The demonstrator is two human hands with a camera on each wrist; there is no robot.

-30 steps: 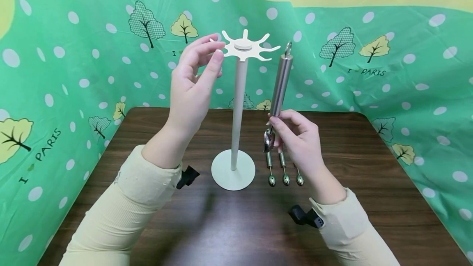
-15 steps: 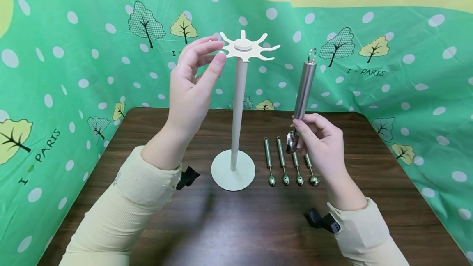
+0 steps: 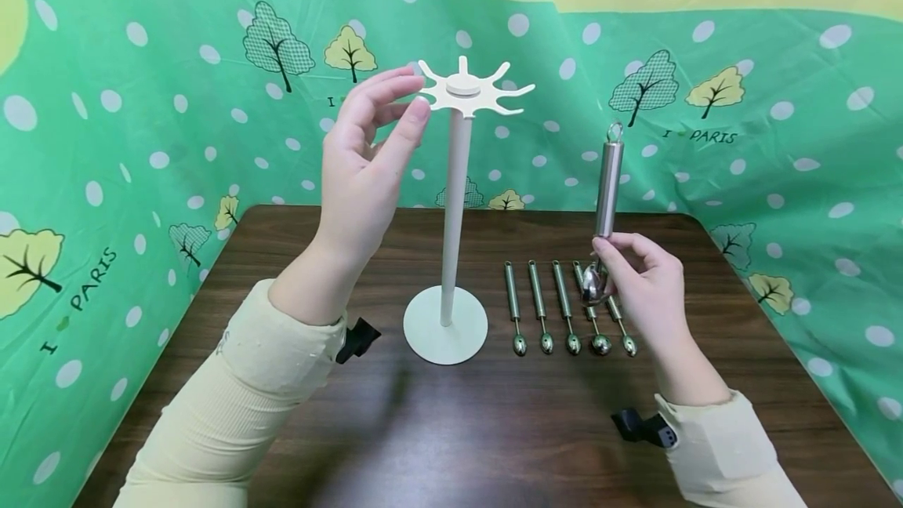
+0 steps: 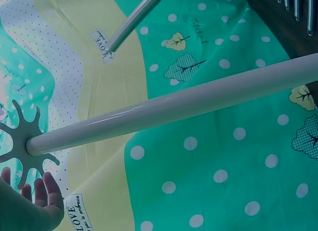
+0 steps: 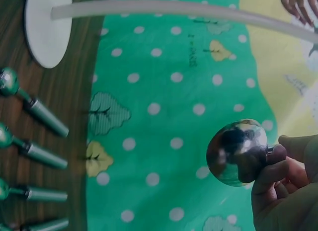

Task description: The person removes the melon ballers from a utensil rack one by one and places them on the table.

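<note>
My right hand (image 3: 645,281) pinches a metal scoop (image 3: 610,186) by its neck, below the handle. The scoop stands upright in the air, hanging loop at the top and round bowl at the bottom. In the right wrist view the shiny back of its bowl (image 5: 237,151) shows beside the fingers. A white utensil stand (image 3: 458,202) rises left of it, with a star of prongs on top. My left hand (image 3: 374,147) is at the stand's left side, one prong between thumb and fingertips. From the left wrist, the fingers (image 4: 44,193) show just under the prongs.
Several smaller metal scoops (image 3: 536,292) lie in a row on the dark wooden table (image 3: 451,429), right of the stand's round base (image 3: 430,343) and partly under the right hand. A green patterned cloth (image 3: 176,100) hangs behind and at both sides.
My right hand has carried the scoop right and lower, away from the stand, uncovering more of the row. The stand's prongs have turned slightly; the left hand stays nearly in place.
</note>
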